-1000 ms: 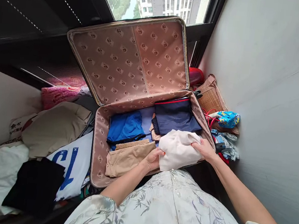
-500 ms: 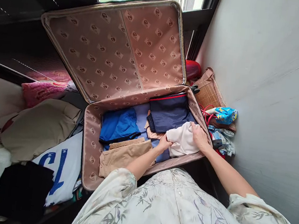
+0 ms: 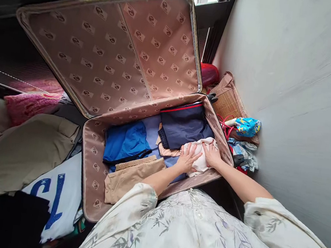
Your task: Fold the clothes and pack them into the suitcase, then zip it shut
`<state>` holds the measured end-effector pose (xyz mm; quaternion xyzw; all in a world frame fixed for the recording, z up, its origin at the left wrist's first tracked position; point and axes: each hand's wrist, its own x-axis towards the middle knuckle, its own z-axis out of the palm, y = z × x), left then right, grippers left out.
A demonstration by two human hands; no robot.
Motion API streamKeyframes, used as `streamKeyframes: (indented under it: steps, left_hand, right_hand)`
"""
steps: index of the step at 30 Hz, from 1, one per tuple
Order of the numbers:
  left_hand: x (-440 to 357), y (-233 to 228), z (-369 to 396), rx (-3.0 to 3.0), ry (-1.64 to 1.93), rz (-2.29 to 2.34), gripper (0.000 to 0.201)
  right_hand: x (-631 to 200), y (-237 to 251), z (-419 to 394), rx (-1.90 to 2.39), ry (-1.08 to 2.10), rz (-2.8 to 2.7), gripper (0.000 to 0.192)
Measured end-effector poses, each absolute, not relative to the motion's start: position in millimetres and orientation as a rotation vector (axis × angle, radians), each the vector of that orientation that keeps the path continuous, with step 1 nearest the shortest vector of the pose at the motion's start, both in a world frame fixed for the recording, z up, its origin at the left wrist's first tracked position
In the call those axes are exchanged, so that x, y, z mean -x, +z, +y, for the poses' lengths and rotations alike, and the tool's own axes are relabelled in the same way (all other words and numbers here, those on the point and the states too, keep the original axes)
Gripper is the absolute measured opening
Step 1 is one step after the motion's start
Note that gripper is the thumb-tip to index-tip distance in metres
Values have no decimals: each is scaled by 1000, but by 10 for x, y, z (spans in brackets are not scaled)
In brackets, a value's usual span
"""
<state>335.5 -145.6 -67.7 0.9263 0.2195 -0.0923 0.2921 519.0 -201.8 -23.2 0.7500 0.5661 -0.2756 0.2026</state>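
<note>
Fingers of left hand (image 3: 187, 159), right hand (image 3: 211, 154) cover cream garment (image 3: 198, 164); its shape hidden.

Woven basket (image 3: 227, 101) by the wall; pink cushion (image 3: 30, 104) left.

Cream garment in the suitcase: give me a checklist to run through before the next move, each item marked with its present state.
1. Both hands on cream garment: ok, left hand and right hand press it.
2. Garment inside suitcase: ok, near right corner.
3. Lid propped open: ok.
4. Navy garment lies apart behind: ok.
5. Garment neatly folded: cannot tell, hands cover it.
</note>
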Motion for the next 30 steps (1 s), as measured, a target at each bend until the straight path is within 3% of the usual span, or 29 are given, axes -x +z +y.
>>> streamKeyframes:
  steps: [7, 13, 18, 23, 30]
  left_hand:
    - [-3395, -847, -1500, -2537, -311, 632, 116]
    - [-3316, -581, -1348, -2430, -326, 511, 117]
    - [-3036, -342, -1510, -2254, -115, 841, 91]
    - [-2491, -188, -1756, -2102, 60, 1035, 59]
    - [-1948, 24, -1901, -1789, 255, 1098, 36]
  right_hand:
    - [-5102, -41, -1924, -2043, -751, 1611, 120]
    - [-5609, 676, -1790, -1989, -770, 1929, 62]
    - [-6495, 1105, -1567, -2298, -215, 1864, 52]
    - [-6952, 778, -1340, -2092, -261, 1639, 70]
    - [-7039, 232, -1067, -1943, -285, 1693, 44]
